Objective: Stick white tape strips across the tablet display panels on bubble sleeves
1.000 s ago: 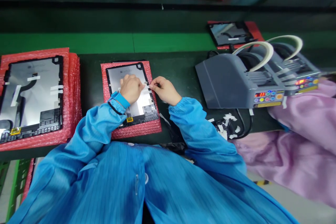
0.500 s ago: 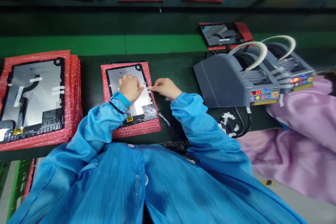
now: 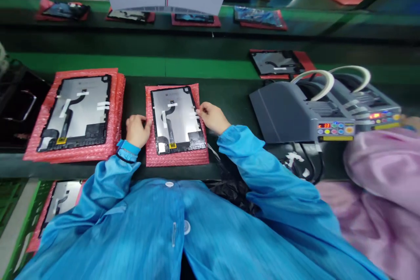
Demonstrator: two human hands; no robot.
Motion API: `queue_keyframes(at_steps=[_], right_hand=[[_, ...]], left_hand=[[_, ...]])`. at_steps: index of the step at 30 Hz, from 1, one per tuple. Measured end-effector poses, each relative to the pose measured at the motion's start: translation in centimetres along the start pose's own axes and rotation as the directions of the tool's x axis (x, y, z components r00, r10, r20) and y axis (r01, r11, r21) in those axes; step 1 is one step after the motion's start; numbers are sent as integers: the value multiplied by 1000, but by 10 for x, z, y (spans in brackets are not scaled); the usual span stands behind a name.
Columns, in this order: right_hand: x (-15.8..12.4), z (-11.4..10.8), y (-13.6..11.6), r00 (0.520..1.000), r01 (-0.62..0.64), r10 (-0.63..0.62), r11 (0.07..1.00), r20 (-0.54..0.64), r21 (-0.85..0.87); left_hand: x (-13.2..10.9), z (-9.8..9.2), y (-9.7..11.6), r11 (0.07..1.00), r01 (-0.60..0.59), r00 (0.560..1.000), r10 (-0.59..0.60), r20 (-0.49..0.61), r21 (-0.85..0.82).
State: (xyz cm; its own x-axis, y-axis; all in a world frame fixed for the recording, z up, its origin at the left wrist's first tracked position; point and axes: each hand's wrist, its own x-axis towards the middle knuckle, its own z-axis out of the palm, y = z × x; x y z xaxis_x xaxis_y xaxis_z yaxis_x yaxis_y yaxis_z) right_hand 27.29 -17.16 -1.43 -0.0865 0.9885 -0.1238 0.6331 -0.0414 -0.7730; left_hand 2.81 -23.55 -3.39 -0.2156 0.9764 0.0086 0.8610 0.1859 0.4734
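The flat panel (image 3: 182, 118) lies face-up to me with its silvery back showing, in the middle of the frame, on a red bubble sheet (image 3: 177, 161). I'd judge it light and stiff but fragile, its smooth back apt to slip; I would take it by the black rim on both long sides, clear of the dark ribbon cable (image 3: 169, 126) and yellow patch (image 3: 172, 145).

My right hand (image 3: 214, 117) has thumb and forefinger drawn narrow at the panel's right edge, by the white strips there; I can't tell whether anything is caught between them. My left hand (image 3: 137, 131) is loosely curled at the sheet's left border, thumb against it; whether it grips the sheet I can't tell. The sheet looks soft and likely to give.

Left of centre lies a stack of red bubble sheets (image 3: 120, 105) with another panel (image 3: 82, 116) on top. Right of centre stands a grey machine (image 3: 282, 113) with a red display, pale scraps (image 3: 294, 157) below it, and a co-worker's pink sleeve (image 3: 382, 153) at the right edge.
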Motion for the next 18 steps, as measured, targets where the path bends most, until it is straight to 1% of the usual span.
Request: queue_keyframes(at_steps=[1, 2, 3, 5, 6, 8, 9, 10, 12, 14, 16, 18], right_hand=[[-2, 4, -1, 997, 25, -23, 999, -70, 27], [-5, 8, -2, 994, 32, -21, 995, -111, 96], [-7, 12, -4, 993, 28, -5, 980, -116, 199], [-12, 16, -9, 999, 1, 14, 914, -34, 406], [-15, 16, -12, 1000, -17, 7, 880, 22, 475], [-21, 11, -21, 996, -22, -29, 848, 87, 529], [-23, 7, -26, 995, 1, -52, 848, 82, 530], [-25, 4, -33, 995, 34, -78, 851, 62, 524], [-24, 1, -51, 989, 117, -146, 855, 18, 505], [-15, 10, -78, 974, 191, -227, 848, 14, 494], [-1, 35, -112, 952, 234, -301, 829, 53, 508], [14, 72, -147, 932, 247, -349, 811, 100, 530]], left_hand=[[0, 2, -1, 1000, -16, 999, 16, 36, -1], [0, 3, 0, 1000, -29, 998, 29, 55, 0], [0, 4, 2, 999, -33, 998, 33, 55, 2], [-1, 5, 9, 1000, -25, 1000, 25, 9, 3], [-3, 3, 13, 1000, -19, 1000, 19, -23, -4], [-11, -5, 22, 999, 4, 999, -6, -51, -50], [-16, -12, 27, 996, 22, 999, -25, -43, -81], [-21, -21, 31, 993, 41, 999, -44, -29, -107], [-29, -50, 34, 991, 74, 997, -77, -24, -112], [-33, -88, 28, 994, 103, 990, -107, -96, -46], [-29, -128, 8, 985, 168, 964, -156, -217, 37], [-19, -162, -22, 962, 253, 915, -206, -346, 98]])
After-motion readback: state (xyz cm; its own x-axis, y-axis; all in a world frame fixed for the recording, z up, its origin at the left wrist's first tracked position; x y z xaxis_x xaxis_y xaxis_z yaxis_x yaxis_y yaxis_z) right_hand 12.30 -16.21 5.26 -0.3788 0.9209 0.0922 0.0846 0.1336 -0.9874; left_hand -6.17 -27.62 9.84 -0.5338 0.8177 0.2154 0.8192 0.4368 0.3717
